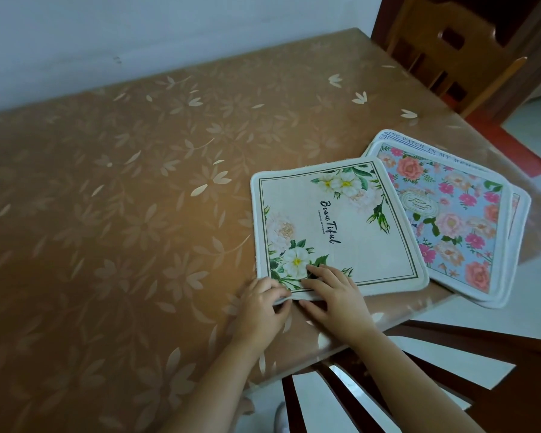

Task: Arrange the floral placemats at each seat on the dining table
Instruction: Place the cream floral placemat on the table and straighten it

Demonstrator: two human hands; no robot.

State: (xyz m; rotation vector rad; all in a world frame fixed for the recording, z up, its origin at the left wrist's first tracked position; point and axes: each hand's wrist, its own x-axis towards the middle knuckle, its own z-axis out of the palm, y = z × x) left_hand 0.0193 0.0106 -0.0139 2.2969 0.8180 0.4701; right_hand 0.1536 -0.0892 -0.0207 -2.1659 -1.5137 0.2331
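Pinching the white placemat (338, 226) at its lower-left corner, the left hand (260, 307) curls closed; the right hand (334, 295) presses flat, fingers spread. Looks light, floppy.

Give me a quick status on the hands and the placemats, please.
Left hand pinching white placemat corner; right hand flat on it. Blue floral placemat stacked underneath at table corner. Nothing in the way.

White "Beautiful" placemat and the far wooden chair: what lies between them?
In the head view, only bare tablecloth separates the white placemat from the chair.
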